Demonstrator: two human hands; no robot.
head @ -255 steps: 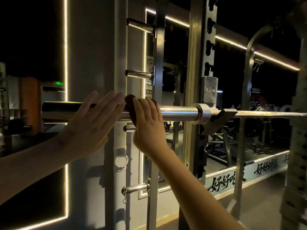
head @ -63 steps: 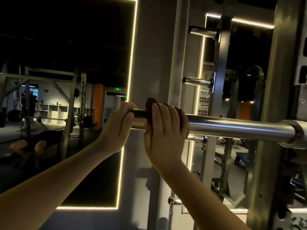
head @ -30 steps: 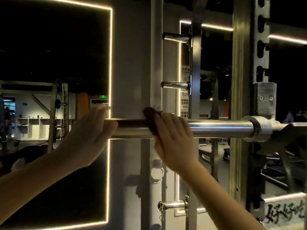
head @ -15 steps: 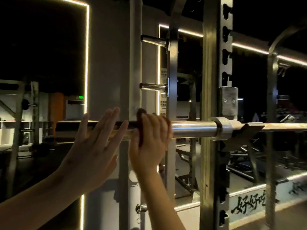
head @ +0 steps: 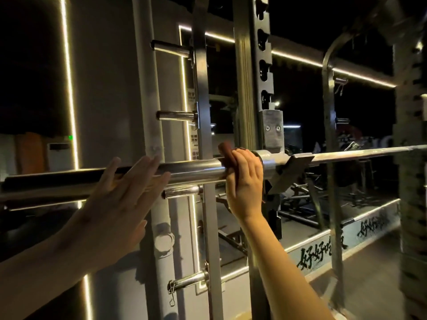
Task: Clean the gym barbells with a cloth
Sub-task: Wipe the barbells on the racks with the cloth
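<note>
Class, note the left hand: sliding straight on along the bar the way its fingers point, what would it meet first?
Probably the cloth, which the right hand grips round the barbell. Only bare steel lies between it and the open left hand, though its fingers tilt upward.

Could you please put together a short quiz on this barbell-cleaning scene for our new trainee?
1. True or false: the left hand lies with straight fingers against the shiny steel barbell sleeve.
2. Where on the sleeve is the dark red cloth? A) at its free end B) at its middle C) beside the steel collar
3. Fill the gap: the cloth is gripped by the ___ hand.
Key: 1 true; 2 C; 3 right: the right hand curls round cloth and sleeve.
</note>
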